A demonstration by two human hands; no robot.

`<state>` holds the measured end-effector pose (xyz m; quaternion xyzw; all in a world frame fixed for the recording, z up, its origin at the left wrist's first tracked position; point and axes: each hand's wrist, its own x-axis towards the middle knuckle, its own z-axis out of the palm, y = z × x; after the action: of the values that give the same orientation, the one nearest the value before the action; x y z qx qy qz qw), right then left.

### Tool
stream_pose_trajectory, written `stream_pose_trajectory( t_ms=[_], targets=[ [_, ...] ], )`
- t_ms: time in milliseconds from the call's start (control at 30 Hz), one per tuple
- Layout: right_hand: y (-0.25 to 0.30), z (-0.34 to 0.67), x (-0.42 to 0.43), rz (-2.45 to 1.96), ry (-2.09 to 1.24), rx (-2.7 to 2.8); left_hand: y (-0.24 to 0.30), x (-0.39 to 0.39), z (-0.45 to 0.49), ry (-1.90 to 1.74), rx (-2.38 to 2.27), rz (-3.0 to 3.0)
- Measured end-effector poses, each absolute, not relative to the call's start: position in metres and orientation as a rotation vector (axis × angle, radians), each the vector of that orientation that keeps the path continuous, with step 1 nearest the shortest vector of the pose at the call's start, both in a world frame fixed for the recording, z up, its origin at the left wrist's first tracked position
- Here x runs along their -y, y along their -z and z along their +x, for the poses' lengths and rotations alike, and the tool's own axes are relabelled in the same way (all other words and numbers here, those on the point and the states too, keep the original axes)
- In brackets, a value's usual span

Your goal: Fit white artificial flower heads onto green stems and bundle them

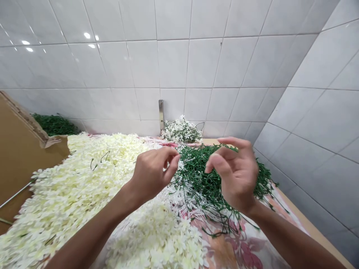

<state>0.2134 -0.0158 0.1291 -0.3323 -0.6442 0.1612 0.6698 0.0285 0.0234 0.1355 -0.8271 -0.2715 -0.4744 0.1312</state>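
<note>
My left hand is raised over the table with thumb and fingers pinched together; what they hold is too small to make out. My right hand hovers beside it, fingers loosely curled and apart, holding nothing I can see. Both hands hang above a heap of green plastic stems. A wide pile of cream artificial blossoms spreads to the left and under my left forearm.
A smaller bunch of assembled white flower sprigs lies against the tiled wall. More green stems sit behind a brown cardboard box at left. A floral cloth covers the table; tiled walls close the back and right.
</note>
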Motion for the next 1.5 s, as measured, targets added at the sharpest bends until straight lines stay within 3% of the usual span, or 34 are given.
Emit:
stream_pose_trajectory(
  t_ms=[133,200,333,433,533,800,1100,1500],
  targets=[
    [-0.122,0.209,0.018,-0.662,0.019,1.379,-0.130,-0.034,0.027,1.507,0.877,-2.174],
    [-0.125,0.207,0.020,-0.734,-0.008,1.633,-0.128,-0.037,0.028,1.521,0.845,-2.182],
    [-0.132,0.207,0.013,-1.068,-0.607,1.966,-0.122,-0.035,0.036,1.472,0.660,-2.304],
    [-0.130,0.208,0.000,-0.927,-1.089,1.770,-0.114,-0.035,0.043,1.415,0.539,-2.381],
    [-0.125,0.207,-0.009,-0.811,-1.209,1.583,-0.108,-0.038,0.046,1.374,0.518,-2.423],
    [-0.109,0.217,-0.043,-1.052,-0.943,1.643,-0.086,-0.075,0.037,1.276,0.872,-2.516],
    [-0.060,0.249,-0.098,-1.463,-0.252,1.806,-0.029,-0.125,0.011,0.801,1.403,-2.763],
    [-0.048,0.248,-0.103,-1.581,-0.024,1.990,-0.025,-0.128,0.011,0.644,1.584,-2.878]
  ],
)
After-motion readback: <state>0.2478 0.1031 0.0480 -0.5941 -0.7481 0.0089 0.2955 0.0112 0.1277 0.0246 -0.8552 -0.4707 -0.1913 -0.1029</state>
